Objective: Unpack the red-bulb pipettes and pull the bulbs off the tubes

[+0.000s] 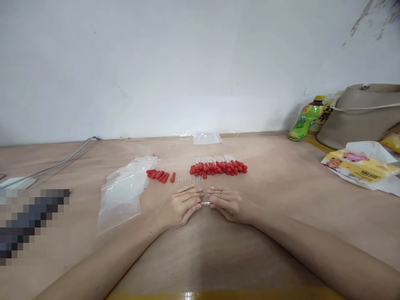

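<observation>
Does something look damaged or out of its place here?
Dark marks at upper right stand out on the mostly pale wall. On the table, one red bulb lies slightly apart from the other loose ones.

Those bulbs (220, 165) are seriously red, the far-right bottle (301, 125) is green with a yellow cap (319, 98), and the wrapper (364, 168) is yellow-and-white with cartoon critters.

Over by the bench's (265, 254) far right corner, I can make out two large dark characters, apparently 双萃, on a yellow item (325, 115) behind a green bottle (303, 121). The bottle itself carries pale, slanting characters, too blurred for me to read. Nearer the right edge, the yellow-and-white wrapper (359, 167) shows a short dark line of lettering, also illegible from here.
</observation>
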